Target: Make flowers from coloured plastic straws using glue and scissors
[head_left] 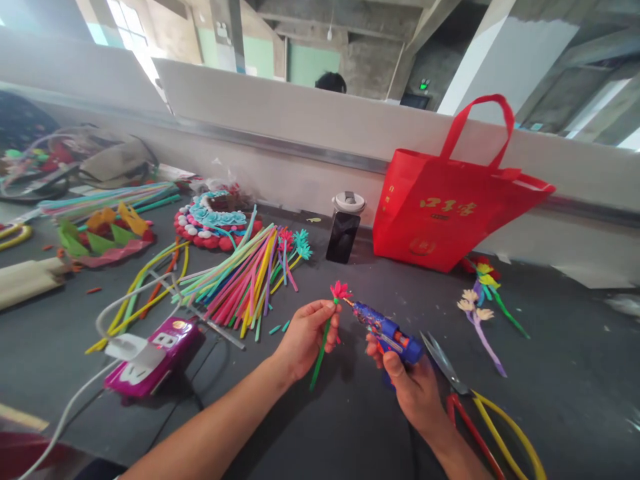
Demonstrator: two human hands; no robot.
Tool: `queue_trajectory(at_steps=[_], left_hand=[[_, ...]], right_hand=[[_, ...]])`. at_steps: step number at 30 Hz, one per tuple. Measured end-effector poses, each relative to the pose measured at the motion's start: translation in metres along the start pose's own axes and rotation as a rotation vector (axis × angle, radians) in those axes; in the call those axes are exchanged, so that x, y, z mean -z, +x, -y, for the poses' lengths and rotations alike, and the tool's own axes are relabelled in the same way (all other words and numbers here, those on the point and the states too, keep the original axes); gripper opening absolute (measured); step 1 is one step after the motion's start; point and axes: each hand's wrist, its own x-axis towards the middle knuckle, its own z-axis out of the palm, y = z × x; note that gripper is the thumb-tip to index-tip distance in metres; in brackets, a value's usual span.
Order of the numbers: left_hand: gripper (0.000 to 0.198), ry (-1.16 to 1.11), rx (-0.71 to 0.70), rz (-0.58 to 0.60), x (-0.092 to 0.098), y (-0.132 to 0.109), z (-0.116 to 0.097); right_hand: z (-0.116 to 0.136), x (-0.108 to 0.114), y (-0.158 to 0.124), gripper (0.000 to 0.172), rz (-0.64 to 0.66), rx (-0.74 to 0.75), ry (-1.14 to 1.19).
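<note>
My left hand (pixel 305 337) pinches a green stem (pixel 320 350) topped with a small red-pink paper flower (pixel 341 290), held upright over the dark table (pixel 320 420). In my right hand (pixel 407 387) is a blue glue gun (pixel 387 331), fingers wrapped round its grip, its nozzle pointing left and touching just under the flower head. Scissors (pixel 453 380) with red and yellow handles lie right beside my right wrist.
A fan of coloured strips (pixel 240 280) lies to the left, with a pink power strip (pixel 160 353) and white cable. Behind stand a red tote bag (pixel 450 213), a dark bottle (pixel 344 230), a flower wreath (pixel 215 223). Finished flowers (pixel 480 293) lie at the right.
</note>
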Motion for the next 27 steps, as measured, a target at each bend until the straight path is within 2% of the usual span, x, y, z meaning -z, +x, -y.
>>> queue_trajectory(at_steps=[6, 19, 27], left_hand=[[0.018, 0.025, 0.02, 0.038, 0.0022, 0.0005, 0.0023], [0.019, 0.037, 0.024, 0.072, -0.0007, -0.0014, 0.0021], [0.018, 0.027, 0.037, 0.062, -0.0018, -0.0028, 0.001]], right_hand=[[0.0028, -0.0002, 0.0001, 0.026, 0.063, 0.06, -0.038], [0.0063, 0.0022, 0.0042, 0.033, 0.027, 0.096, -0.182], [0.0016, 0.0021, 0.002, 0.029, 0.025, 0.12, -0.222]])
